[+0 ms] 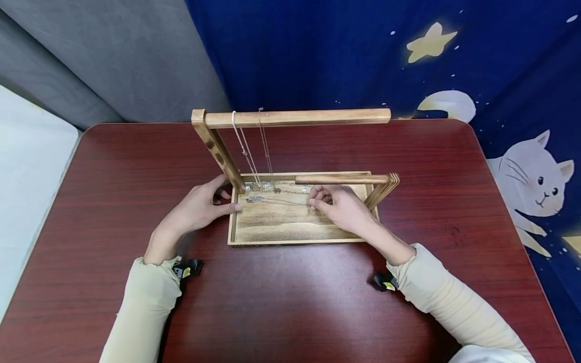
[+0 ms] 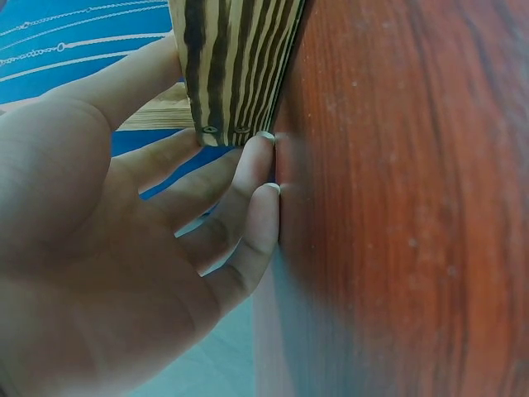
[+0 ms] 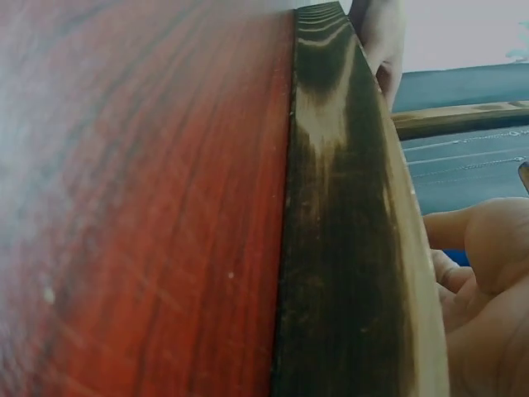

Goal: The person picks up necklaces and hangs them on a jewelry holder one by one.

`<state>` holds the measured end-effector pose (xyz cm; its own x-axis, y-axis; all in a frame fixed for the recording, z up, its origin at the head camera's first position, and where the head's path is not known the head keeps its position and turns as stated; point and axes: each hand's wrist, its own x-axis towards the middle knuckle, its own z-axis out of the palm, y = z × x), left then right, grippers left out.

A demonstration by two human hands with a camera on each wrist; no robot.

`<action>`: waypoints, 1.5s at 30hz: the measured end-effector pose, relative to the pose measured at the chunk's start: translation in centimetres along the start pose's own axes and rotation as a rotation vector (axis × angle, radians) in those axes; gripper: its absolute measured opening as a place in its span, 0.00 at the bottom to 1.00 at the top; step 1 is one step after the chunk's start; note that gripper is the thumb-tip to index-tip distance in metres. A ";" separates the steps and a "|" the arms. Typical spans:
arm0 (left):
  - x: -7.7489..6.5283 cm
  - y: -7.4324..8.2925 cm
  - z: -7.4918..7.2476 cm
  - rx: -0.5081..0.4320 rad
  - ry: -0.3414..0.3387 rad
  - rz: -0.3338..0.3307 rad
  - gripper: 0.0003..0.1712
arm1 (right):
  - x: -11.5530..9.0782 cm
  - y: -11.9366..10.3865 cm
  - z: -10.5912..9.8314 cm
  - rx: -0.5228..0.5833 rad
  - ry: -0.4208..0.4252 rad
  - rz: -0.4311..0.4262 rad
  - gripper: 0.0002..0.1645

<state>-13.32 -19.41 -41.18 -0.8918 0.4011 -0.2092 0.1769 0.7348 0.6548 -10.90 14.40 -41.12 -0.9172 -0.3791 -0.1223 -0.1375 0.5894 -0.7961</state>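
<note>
A wooden jewelry stand (image 1: 299, 237) has a tray base and two horizontal bars. My left hand (image 1: 192, 206) holds the tray's left end, thumb over the rim and the other fingers along the outside; the left wrist view shows these fingers (image 2: 263, 207) at its striped wooden end. Under the shorter bar, my right hand (image 1: 342, 209) pinches the end of a thin chain necklace (image 1: 286, 202). That chain stretches left across the tray to a silvery pendant (image 1: 254, 199). Two necklaces, a light one (image 1: 245, 151) and a darker one (image 1: 265, 143), hang from the long bar.
More chain and small pendants (image 1: 268, 186) lie along the tray's back edge. The long bar (image 1: 299, 118) rises on a left post (image 1: 222, 156); the short bar (image 1: 340, 179) stands on a right post. A dark red table (image 1: 290, 302) bears the stand, with curtains (image 1: 317, 55) behind.
</note>
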 end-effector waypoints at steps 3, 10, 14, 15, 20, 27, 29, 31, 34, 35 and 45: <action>-0.1 -0.1 0.0 0.003 -0.003 -0.002 0.36 | -0.1 -0.1 -0.1 0.022 -0.011 -0.009 0.02; -0.2 -0.1 0.0 0.003 -0.008 0.002 0.37 | -0.5 -0.4 -0.2 0.138 -0.032 0.013 0.03; -0.3 -0.1 0.0 0.000 0.002 0.020 0.35 | -0.8 -0.7 -0.4 0.235 -0.055 0.039 0.05; -0.3 -0.1 0.0 0.001 0.005 0.026 0.35 | -0.9 -0.7 -0.5 0.254 -0.059 0.040 0.06; -0.2 -0.1 0.0 0.006 0.008 0.033 0.35 | -1.3 -0.7 -0.8 0.301 -0.069 0.008 0.07; -0.1 0.0 -0.1 -0.001 0.004 0.028 0.34 | -1.6 -0.8 -1.2 0.368 -0.099 -0.021 0.09; 0.0 0.0 -0.2 -0.004 0.003 0.024 0.33 | -1.6 -1.0 -1.3 0.379 -0.108 -0.024 0.10; 0.0 0.1 -0.2 -0.005 0.002 0.024 0.33 | -1.7 -1.2 -1.5 0.377 -0.114 -0.023 0.11; 0.0 0.1 -0.2 -0.006 0.002 0.025 0.33 | -1.8 -1.4 -1.7 0.371 -0.128 -0.024 0.13; 0.1 0.2 -0.2 -0.007 0.002 0.025 0.33 | -1.9 -1.5 -1.8 0.367 -0.135 -0.031 0.13; 0.0 0.2 0.0 -0.012 0.008 0.027 0.33 | -2.6 -2.0 -2.1 0.447 -0.205 -0.115 0.14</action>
<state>-13.33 -19.31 -41.04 -0.8899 0.4167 -0.1856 0.1963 0.7171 0.6688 -9.00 15.67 -37.97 -0.8073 -0.5821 -0.0967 -0.0186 0.1890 -0.9818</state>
